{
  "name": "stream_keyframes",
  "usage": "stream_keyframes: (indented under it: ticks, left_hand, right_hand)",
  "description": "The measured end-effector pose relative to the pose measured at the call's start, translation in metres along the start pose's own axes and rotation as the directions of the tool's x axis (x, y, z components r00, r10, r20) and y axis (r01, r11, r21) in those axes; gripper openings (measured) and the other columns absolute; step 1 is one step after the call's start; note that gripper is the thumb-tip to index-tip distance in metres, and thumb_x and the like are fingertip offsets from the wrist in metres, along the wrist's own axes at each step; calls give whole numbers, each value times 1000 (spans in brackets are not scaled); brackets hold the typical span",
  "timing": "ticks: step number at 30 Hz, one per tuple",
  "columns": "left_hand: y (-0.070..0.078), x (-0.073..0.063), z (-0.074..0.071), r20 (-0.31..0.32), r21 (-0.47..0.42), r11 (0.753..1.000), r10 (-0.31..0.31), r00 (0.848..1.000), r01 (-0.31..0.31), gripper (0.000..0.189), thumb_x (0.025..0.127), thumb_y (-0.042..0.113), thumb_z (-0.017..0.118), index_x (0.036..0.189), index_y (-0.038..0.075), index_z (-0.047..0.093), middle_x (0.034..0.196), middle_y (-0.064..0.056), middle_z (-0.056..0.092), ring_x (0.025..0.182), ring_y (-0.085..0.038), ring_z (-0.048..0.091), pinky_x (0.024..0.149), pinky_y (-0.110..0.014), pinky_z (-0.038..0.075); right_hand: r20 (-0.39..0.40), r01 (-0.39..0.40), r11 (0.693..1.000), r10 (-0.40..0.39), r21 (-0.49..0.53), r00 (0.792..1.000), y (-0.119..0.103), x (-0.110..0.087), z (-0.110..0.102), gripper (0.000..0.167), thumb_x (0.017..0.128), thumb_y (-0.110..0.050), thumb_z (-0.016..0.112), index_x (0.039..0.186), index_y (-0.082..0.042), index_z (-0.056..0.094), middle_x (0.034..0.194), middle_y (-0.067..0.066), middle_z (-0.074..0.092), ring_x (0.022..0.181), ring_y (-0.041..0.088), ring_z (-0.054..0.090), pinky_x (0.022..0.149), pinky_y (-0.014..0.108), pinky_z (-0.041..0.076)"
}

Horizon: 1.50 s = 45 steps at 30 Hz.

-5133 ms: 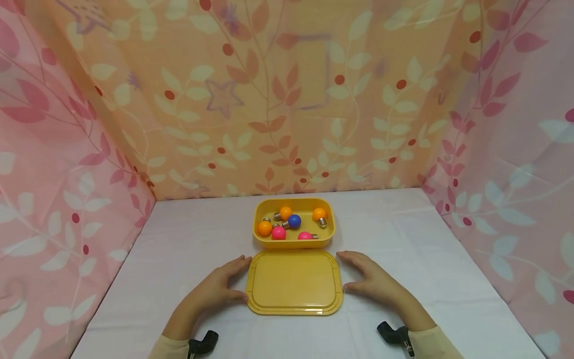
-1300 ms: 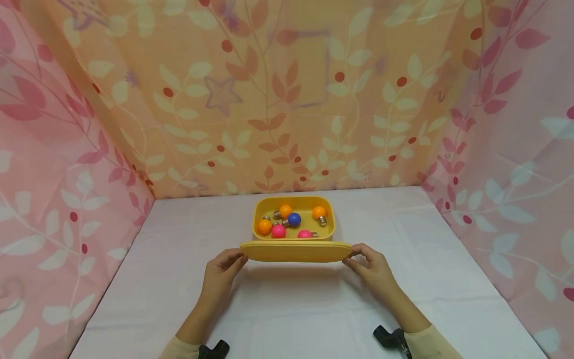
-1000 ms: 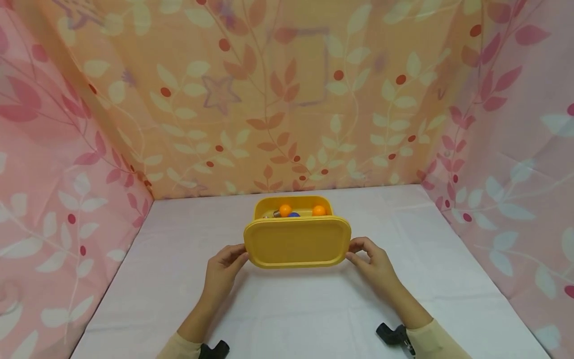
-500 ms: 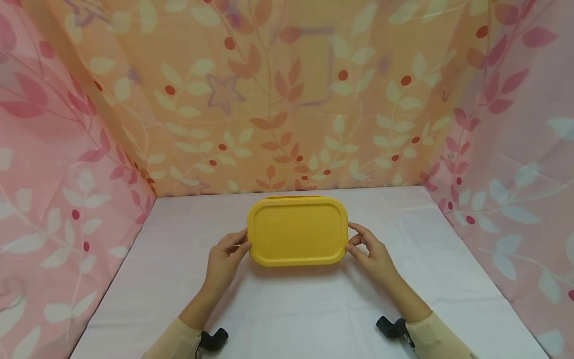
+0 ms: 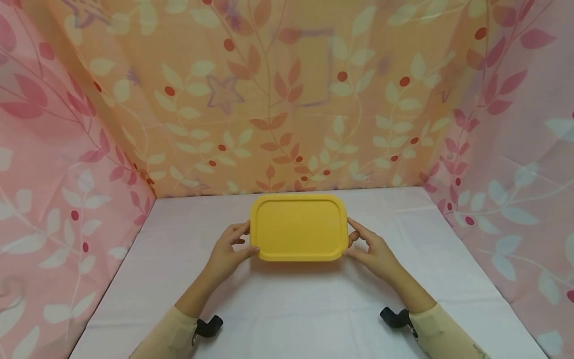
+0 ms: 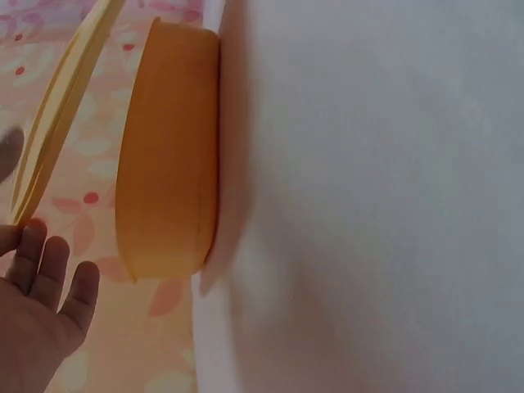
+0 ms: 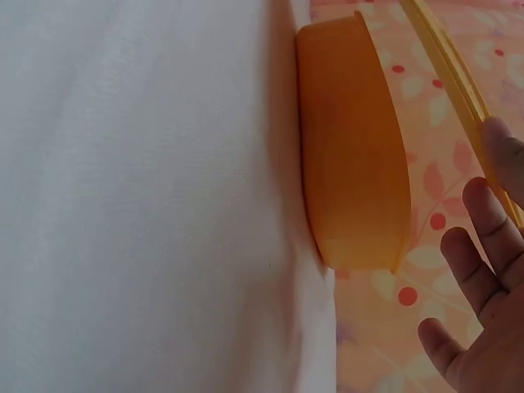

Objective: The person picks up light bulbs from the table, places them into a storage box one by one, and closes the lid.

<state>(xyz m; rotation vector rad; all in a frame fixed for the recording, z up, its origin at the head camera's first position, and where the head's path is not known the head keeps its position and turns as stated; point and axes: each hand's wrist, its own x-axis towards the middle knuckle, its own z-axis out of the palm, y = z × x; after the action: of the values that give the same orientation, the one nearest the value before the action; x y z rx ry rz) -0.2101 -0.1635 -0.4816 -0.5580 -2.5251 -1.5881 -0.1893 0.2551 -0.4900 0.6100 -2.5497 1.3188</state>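
A yellow plastic lid (image 5: 298,227) hangs over the box in the head view, its flat top facing me. My left hand (image 5: 228,254) pinches its left edge, thumb at the near corner. At the opposite edge, my right hand (image 5: 374,252) holds it between thumb and fingers. Both wrist views show the yellow box (image 6: 168,155) standing on the table beneath, with a gap between its rim and the tilted lid (image 7: 450,70). The small coloured light bulbs inside the box are hidden by the lid.
A white cloth (image 5: 296,314) covers the table. Patterned orange fabric (image 5: 287,99) hangs behind the box, and pink leafy fabric walls (image 5: 58,189) stand at both sides. Black wrist mounts (image 5: 210,326) sit at the sleeves.
The lid, flat on the table in front of the box, was taken up by both hands, tipped and carried forward over the box. It now covers the bulbs from view.
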Motion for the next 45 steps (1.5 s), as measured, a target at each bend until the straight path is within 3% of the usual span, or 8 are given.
stream_keyframes:
  ticks: [4, 16, 21, 24, 27, 36, 45]
  left_hand:
    - [1, 5, -3, 68, 68, 997, 19, 997, -24, 96, 76, 30, 93, 157, 17, 43, 136, 2, 54, 131, -18, 50, 106, -50, 50]
    - [-3, 25, -9, 146, 138, 986, 72, 987, -92, 108, 73, 13, 94, 161, 12, 33, 140, -6, 48, 133, -23, 46, 109, -49, 47]
    - [-3, 36, -13, 140, 126, 989, 61, 988, -79, 104, 73, 12, 94, 160, 9, 36, 141, -10, 49, 134, -27, 47, 110, -52, 48]
    - [-5, 43, -15, 144, 103, 993, 40, 989, -55, 102, 75, 18, 94, 159, 10, 37, 144, -10, 49, 135, -28, 47, 110, -51, 49]
    - [-7, 50, -17, 156, 82, 996, 19, 988, -32, 101, 76, 28, 93, 160, 16, 38, 150, -6, 47, 137, -26, 46, 108, -50, 51]
    - [-17, 70, -21, 198, 100, 994, 13, 980, -33, 103, 75, 35, 92, 161, 22, 37, 169, 6, 27, 150, -23, 30, 112, -51, 47]
    - [-33, 74, -15, 206, 64, 998, 7, 979, -20, 102, 75, 30, 92, 160, 17, 37, 169, 2, 28, 152, -31, 27, 114, -61, 40]
  right_hand:
    - [25, 6, 999, -5, -38, 1000, 0, 4, -4, 101, 74, -19, 93, 159, -16, 40, 97, -8, 64, 110, 15, 55, 111, 57, 41]
    - [23, 55, 995, -53, -84, 998, 4, 26, -7, 103, 67, -16, 96, 155, -5, 44, 98, -3, 65, 108, 21, 56, 107, 58, 44]
    - [20, 33, 997, -32, -70, 999, 5, 38, -10, 100, 68, -19, 96, 154, -10, 47, 129, 5, 66, 129, 28, 52, 112, 61, 41]
    - [31, 16, 998, -14, -54, 999, 6, 45, -12, 98, 69, -25, 96, 154, -11, 48, 153, 6, 51, 145, 31, 40, 118, 62, 36]
    - [48, -3, 1000, 4, -26, 999, 8, 52, -13, 97, 72, -28, 94, 155, -11, 46, 163, 4, 39, 152, 32, 30, 120, 64, 30]
    - [64, -56, 998, 57, -16, 996, 20, 65, -10, 98, 73, -38, 92, 157, -20, 45, 165, -6, 37, 154, 28, 27, 122, 66, 25]
    - [129, -140, 990, 143, -29, 981, 34, 70, -3, 102, 73, -49, 89, 159, -21, 41, 166, -9, 33, 157, 27, 21, 125, 63, 19]
